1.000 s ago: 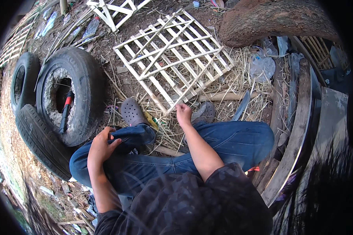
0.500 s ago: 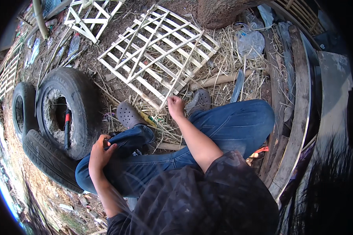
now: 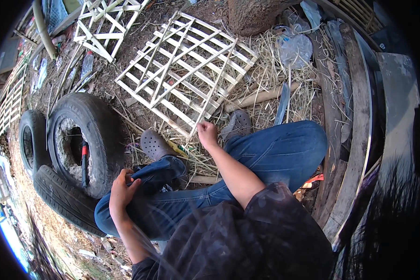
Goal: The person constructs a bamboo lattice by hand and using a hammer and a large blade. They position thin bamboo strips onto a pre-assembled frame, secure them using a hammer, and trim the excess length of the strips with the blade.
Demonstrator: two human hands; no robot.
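Observation:
A pale bamboo lattice panel, made of crossed slats, lies on the ground ahead of me. My right hand is closed at its near corner, thumb and fingers pinching the end of a slat; the fingertips are partly hidden. My left hand rests on my left knee with the thumb apart from loosely bent fingers, and I see nothing held in it. A long flat blade lies on the straw beyond my right knee.
Old tyres stand at the left, with a red-and-black handled tool inside one. Another lattice panel lies far left. A tree trunk rises beyond. Weathered planks line the right, near a clear plastic bag.
The view has shifted slightly, so the tyres appear lower and a little further right. Both hands stay almost in place, the right at the panel's corner and the left on the knee.

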